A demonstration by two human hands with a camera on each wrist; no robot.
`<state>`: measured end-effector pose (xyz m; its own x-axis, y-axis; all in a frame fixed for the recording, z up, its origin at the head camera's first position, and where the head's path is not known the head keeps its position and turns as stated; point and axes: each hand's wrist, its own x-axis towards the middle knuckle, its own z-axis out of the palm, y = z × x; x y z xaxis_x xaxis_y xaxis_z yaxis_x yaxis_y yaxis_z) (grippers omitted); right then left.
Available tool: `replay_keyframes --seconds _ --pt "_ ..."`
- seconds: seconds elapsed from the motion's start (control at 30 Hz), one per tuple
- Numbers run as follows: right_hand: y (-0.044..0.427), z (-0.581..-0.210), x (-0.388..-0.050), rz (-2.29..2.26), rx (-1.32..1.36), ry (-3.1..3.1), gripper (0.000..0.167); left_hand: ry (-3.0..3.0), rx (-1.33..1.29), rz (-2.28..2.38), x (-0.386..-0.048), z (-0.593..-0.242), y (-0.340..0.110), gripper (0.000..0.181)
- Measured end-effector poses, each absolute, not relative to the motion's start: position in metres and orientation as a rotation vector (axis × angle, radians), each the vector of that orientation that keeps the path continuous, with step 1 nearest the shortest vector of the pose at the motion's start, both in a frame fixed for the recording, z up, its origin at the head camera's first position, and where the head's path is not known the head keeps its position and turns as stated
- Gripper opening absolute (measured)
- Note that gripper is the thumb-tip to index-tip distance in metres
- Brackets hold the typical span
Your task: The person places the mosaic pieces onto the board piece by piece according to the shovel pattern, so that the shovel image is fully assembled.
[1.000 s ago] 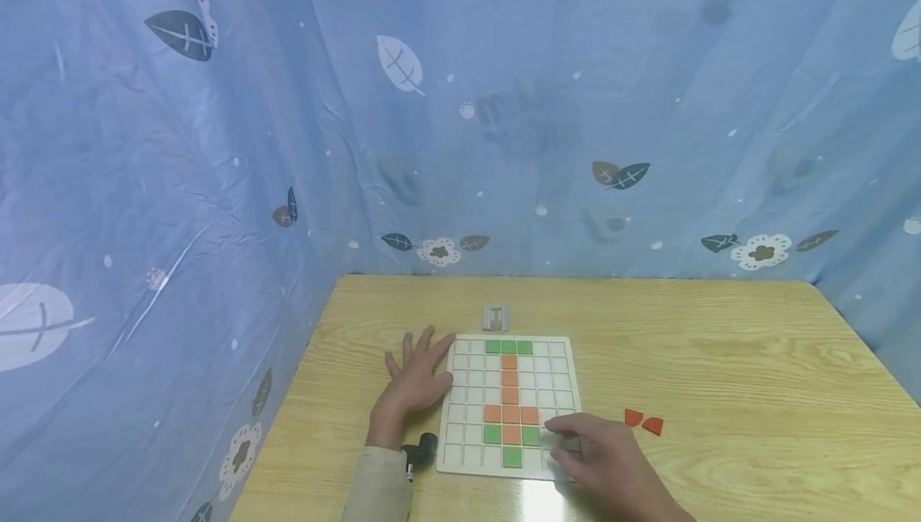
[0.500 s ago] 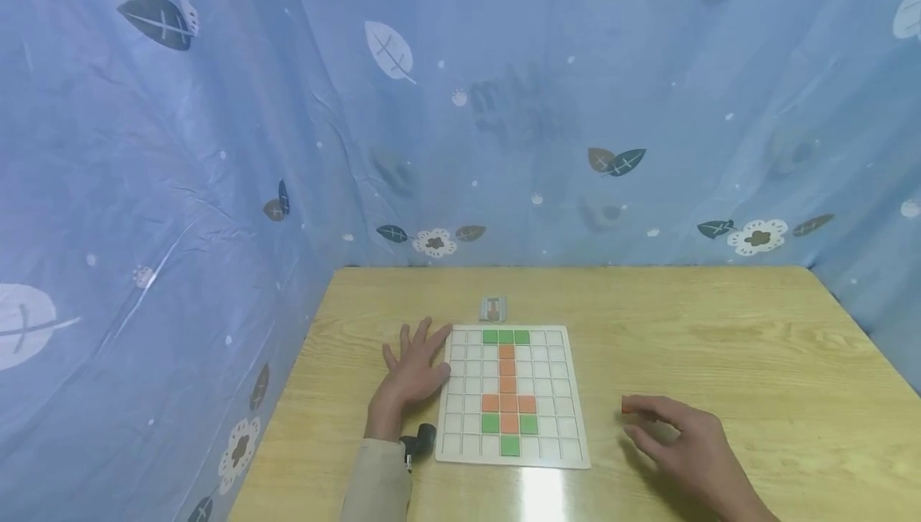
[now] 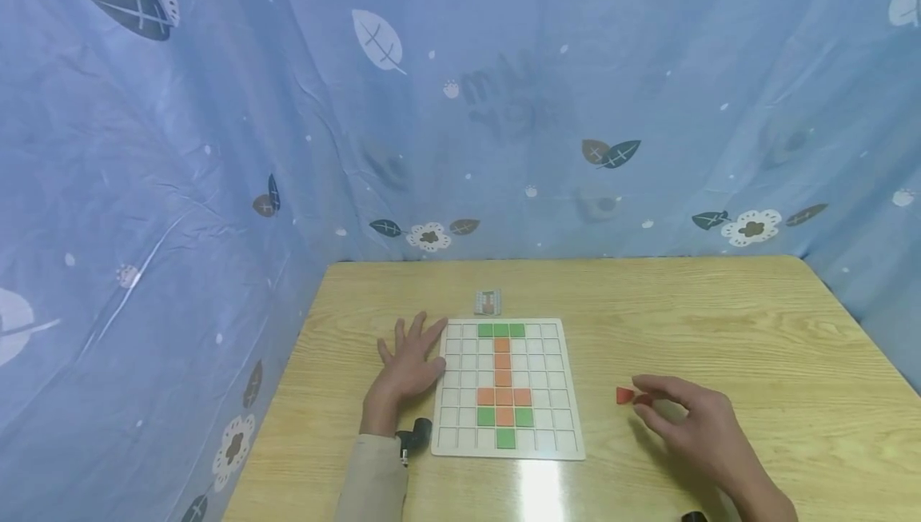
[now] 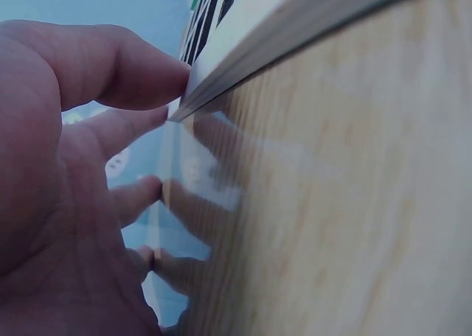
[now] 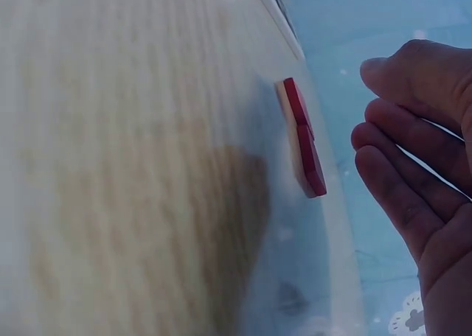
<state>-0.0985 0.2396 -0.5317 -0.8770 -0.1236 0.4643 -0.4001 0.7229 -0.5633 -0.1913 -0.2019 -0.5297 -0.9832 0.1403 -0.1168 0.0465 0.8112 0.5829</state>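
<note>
My left hand (image 3: 406,366) lies spread on the table at the left side of a white grid board (image 3: 557,394). Its thumb (image 4: 144,71) touches the board's edge in the left wrist view. Orange squares (image 3: 503,362) and green squares (image 3: 506,437) fill part of the grid in a tall column shape. Right of the board, my right hand (image 3: 701,426) hovers with thumb and fingers apart around two red wedge-shaped pieces. The left wedge (image 3: 624,396) shows fully; the right wedge (image 3: 643,400) is partly hidden. The right wrist view shows both wedges (image 5: 311,163) lying on the table, apart from the fingers.
A small patterned card (image 3: 488,302) lies just behind the board. A black camera (image 3: 416,432) sits on the left wrist near the board's lower left corner. Blue leaf-printed cloth (image 3: 504,106) hangs behind and beside the wooden table (image 3: 719,306).
My right hand has moved right, from above the board's lower right corner to the red wedges. The left hand stays beside the board. The head view has tilted slightly downward.
</note>
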Motion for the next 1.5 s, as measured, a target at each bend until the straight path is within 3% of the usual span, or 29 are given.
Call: replay_keyframes --seconds 0.47,1.5 --pt "0.235 -0.534 -0.115 0.936 0.508 -2.567 0.048 2.835 0.139 0.945 -0.192 -0.531 -0.202 0.078" --pt "0.228 -0.539 -0.122 1.069 0.51 -2.66 0.041 2.845 0.139 0.929 -0.191 -0.53 -0.201 0.077"
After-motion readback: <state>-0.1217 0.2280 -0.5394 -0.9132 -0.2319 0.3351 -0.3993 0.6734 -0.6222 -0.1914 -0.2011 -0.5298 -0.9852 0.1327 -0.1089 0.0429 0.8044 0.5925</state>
